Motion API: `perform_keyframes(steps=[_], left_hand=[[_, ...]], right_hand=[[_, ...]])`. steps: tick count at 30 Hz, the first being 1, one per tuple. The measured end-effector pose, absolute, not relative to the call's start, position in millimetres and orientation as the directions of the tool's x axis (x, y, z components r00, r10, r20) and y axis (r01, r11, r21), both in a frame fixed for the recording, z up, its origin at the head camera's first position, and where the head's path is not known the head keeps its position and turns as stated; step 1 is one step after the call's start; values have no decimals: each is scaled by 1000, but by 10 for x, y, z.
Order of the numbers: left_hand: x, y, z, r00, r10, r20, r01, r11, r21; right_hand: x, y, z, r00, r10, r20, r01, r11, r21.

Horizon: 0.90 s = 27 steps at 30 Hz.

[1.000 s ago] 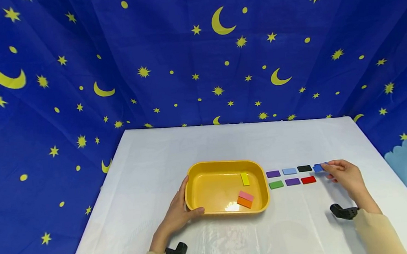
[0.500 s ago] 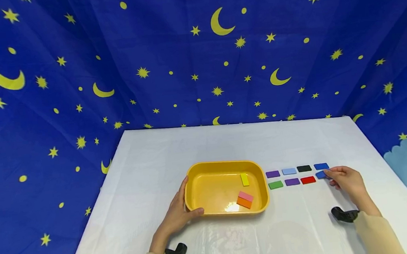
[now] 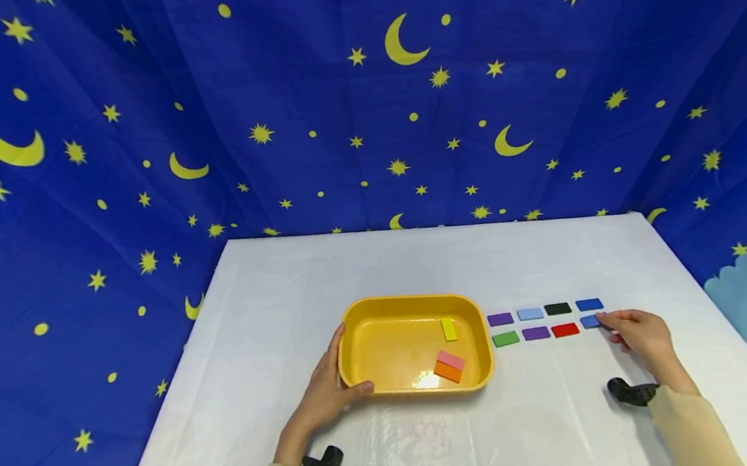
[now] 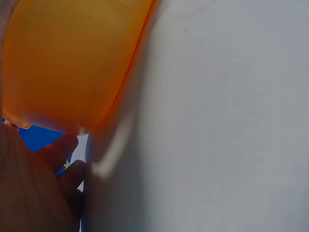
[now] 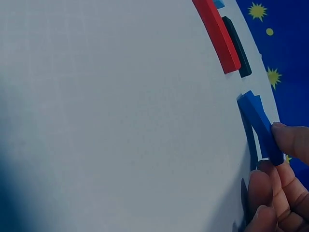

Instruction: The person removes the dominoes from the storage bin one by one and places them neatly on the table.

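Note:
In the head view my left hand (image 3: 327,393) holds the left end of a yellow plastic tray (image 3: 389,390), thumb at the near rim and fingers along the side. The left wrist view shows the tray's outer wall (image 4: 72,67) beside my fingers. My right hand (image 3: 642,336) pinches the right end of a blue rectangular block (image 3: 591,321) at the near row's right end. The right wrist view has this blue block (image 5: 260,123) between thumb and fingers, its shadow beside it. Directly behind it lies another blue block (image 3: 590,304).
Right of the tray lie flat blocks in two rows: purple (image 3: 500,319), light blue (image 3: 530,314) and black (image 3: 558,309) behind; green (image 3: 506,339), purple (image 3: 535,334) and red (image 3: 565,330) in front. Inside the tray are yellow (image 3: 449,329), pink (image 3: 451,360) and orange (image 3: 448,372) blocks.
One second ago my right hand was at the far row's right end with blue there. It has moved nearer, leaving one blue block and pinching another in the near row. My left hand stays put.

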<state>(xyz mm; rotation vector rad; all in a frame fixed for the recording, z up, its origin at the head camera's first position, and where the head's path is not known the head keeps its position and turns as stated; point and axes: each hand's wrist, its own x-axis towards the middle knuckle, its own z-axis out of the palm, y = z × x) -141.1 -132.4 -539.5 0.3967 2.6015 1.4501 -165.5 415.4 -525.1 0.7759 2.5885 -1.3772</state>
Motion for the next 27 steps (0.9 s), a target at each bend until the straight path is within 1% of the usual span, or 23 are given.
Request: perform_keyframes(steps=[9,16,21,27], left_hand=[[-1410,-1324,-5401,-957,289,6,157,500,852],[-1412,-1325,-5410,-959,283,2,149,500,853],[-1413,-1325,-5405,-958,287,-2,147,497,855],[-1415,-1326,-5399,-957,291,-5,146,497,855]], right_hand=[[-1654,4164,-5260,-851,401,-339,508,471,-721],[-1641,4166,-5270,-867,390,-311,479,477,-737],[-1634,4161,-5254,-867,386,-315,481,485,-730],[-1623,4150,-5240,-862,388,-326,488,462,-740]])
